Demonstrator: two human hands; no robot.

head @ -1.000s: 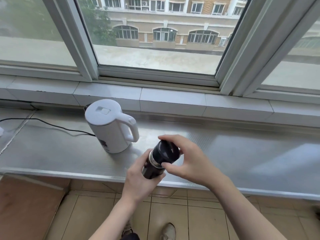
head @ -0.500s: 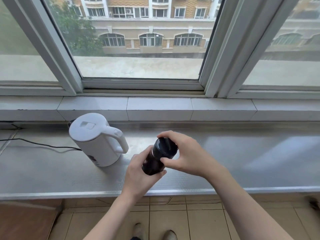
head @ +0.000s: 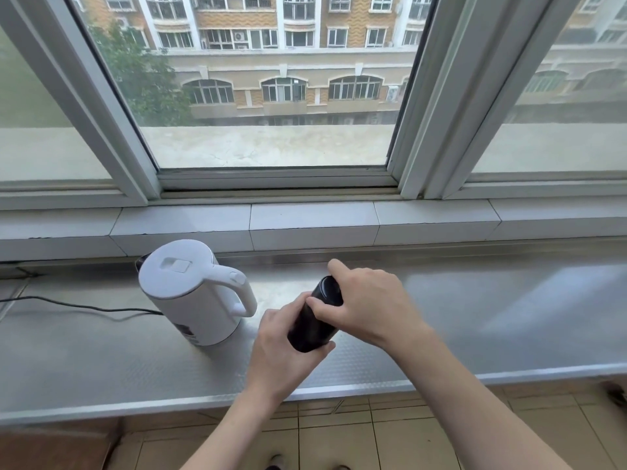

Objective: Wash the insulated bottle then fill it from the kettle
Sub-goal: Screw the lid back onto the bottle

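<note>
**Both hands on the bottle, lid end under the right fingers**

The black bottle (head: 314, 320) is held in the air over the front half of the metal table (head: 475, 320), tilted so its top leans away from the person and a little to the right. It touches nothing but the two hands. The left hand (head: 281, 347) wraps the lower body from beneath, fingers curled round it, and carries the weight. The right hand (head: 369, 305) comes over from the right and grasps the lid (head: 328, 289), thumb on the near side, fingers hooked across the top. So both grips are clenched on the bottle, one on the barrel, one on the cap.

The white kettle (head: 193, 293) stands just to the left on the table, nearer the back edge than the front, lid shut, handle pointing right toward the bottle, its cord (head: 78, 305) trailing off to the left edge.

By the look of it, the lid is being turned; which way cannot be told from this view, nor whether any water is inside.

As to handling: a bottle like this is likely rigid steel, with a smooth dark wall that may slip in wet fingers. If full it will be noticeably heavier and top-loaded when tilted. The barrel is the place to hold it, low and all round, as the left hand does, leaving the cap free to twist. Setting it upright on the table before any pouring would be the safer course.
</note>
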